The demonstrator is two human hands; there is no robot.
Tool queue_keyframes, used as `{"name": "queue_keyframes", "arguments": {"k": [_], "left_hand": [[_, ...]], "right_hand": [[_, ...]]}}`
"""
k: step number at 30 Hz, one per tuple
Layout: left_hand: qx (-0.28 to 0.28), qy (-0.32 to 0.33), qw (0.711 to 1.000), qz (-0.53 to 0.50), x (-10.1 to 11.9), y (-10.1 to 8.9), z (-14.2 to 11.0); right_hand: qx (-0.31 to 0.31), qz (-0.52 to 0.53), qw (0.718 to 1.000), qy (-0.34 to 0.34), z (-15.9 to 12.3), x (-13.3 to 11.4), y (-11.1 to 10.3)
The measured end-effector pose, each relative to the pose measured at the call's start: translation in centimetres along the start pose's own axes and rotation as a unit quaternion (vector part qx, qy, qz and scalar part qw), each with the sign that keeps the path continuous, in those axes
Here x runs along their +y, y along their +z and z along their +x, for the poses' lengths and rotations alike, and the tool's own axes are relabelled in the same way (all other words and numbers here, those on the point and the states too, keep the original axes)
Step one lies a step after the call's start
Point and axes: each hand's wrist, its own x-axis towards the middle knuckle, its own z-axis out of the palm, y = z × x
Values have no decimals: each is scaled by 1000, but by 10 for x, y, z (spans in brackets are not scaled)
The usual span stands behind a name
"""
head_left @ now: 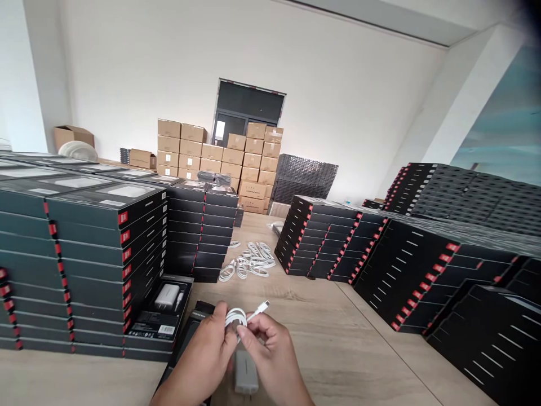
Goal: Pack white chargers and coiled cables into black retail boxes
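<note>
Both of my hands grip a coiled white charging cable (235, 317) over the wooden table. My left hand (213, 341) pinches the coil from the left. My right hand (270, 344) is closed on its right side, and a USB-C plug (262, 307) sticks out above the fingers. Below and between the hands lies a pale charger block (245, 373), partly covered by my right hand. A black box (203, 311) lies beneath my left forearm, mostly hidden.
Stacks of black boxes stand on the left (91, 254) and right (401, 270). An open box (167, 296) shows a white charger inside. Several coiled white cables (253, 259) lie ahead on the table (329, 338). Cardboard cartons (232, 155) are piled by the far wall.
</note>
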Motion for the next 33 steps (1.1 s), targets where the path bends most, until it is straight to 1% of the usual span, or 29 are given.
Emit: {"name": "queue_keyframes", "arguments": {"k": [2,6,9,12,15,17,20,23,25,27,30,33], "left_hand": [[5,-2,1000,-15,1,-1,-1],[-36,-49,996,-65,4,0,-3],[-52,-75,992,-90,2,4,-3],[-51,-70,992,-94,-1,8,-2],[-58,-65,991,-100,-1,8,0],[-70,-84,985,-130,1,8,1],[-94,-124,964,-218,4,8,1],[-108,-137,939,-296,5,8,1],[-120,-139,930,-319,5,8,1],[-124,-138,928,-324,4,7,1],[-111,-137,928,-330,5,3,0],[-111,-143,924,-336,9,0,0]], "right_hand": [[-4,-6,1000,2,1,-1,-2],[-3,-34,999,21,8,-3,-12],[-41,-101,994,29,12,0,-19],[-72,-201,977,14,11,1,-22],[-149,-257,955,-24,9,-3,-22],[-185,-283,939,-64,8,-6,-23],[-172,-345,914,-130,8,-3,-26],[-154,-377,896,-178,8,4,-27],[-138,-378,896,-189,6,7,-25],[-127,-367,903,-186,4,6,-23],[-125,-345,914,-172,4,1,-19],[-128,-352,909,-181,5,-2,-16]]}}
